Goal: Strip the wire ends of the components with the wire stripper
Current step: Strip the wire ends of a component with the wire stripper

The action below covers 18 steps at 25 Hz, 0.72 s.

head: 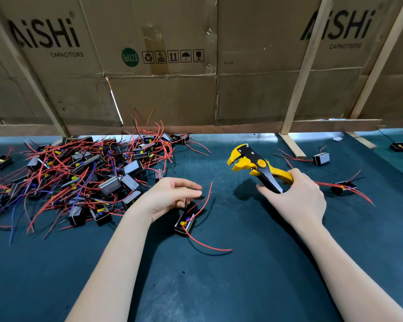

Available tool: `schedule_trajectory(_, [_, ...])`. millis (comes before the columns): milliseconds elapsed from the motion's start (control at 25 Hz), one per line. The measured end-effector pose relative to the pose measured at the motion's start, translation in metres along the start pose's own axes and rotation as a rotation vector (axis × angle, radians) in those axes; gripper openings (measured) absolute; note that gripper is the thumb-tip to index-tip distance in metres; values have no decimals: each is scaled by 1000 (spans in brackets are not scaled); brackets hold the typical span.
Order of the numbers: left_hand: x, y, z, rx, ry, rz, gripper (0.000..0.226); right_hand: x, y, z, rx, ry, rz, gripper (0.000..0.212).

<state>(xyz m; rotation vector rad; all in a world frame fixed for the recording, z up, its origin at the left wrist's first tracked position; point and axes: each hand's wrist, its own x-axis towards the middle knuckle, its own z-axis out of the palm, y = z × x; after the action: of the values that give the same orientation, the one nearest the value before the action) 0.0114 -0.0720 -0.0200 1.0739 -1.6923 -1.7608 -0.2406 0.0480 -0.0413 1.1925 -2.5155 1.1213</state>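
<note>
Left hand (pixel 170 196): fingertips motion-blurred; contact with the black wire (pixel 185 202) beneath cannot be told. Right hand (pixel 296 196) covers the rear of the wire stripper (pixel 256 165) handles. Pile of components (pixel 79 173): lower units buried under red wires, count not readable. Component (pixel 399 146) at far right edge cut off by the frame. Both forearms leave the bottom edge. Cardboard boxes (pixel 163 89) cropped at the top.

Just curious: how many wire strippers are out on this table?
1: the yellow wire stripper gripped in the right hand. The component pile could hide another.
</note>
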Motion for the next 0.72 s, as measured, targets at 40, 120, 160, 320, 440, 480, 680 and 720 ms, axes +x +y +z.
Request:
schedule_trajectory(40, [-1,-1,-1,74,12,10,19,0,0,0,0,0,0,54])
schedule_trajectory(120, [-3,-2,-2,241,27,26,15,0,-2,1,4,-5,-2,54])
schedule_trajectory(160, [-3,-2,-2,320,29,40,12,0,-2,1,6,-6,-3,54])
schedule_trajectory(320, [-3,-1,7,428,51,127,7,1,-1,0,11,0,-4,52])
schedule_trajectory(440, [-1,1,14,340,98,188,13,2,-1,0,4,-9,-10,52])
schedule_trajectory(480, [1,1,15,283,118,210,14,1,-1,1,0,-12,-12,52])
schedule_trajectory(680, [4,3,19,-45,193,230,24,0,0,2,-14,-19,-16,54])
schedule_trajectory(720, [4,3,20,-94,201,226,24,0,0,3,-12,-23,-17,54])
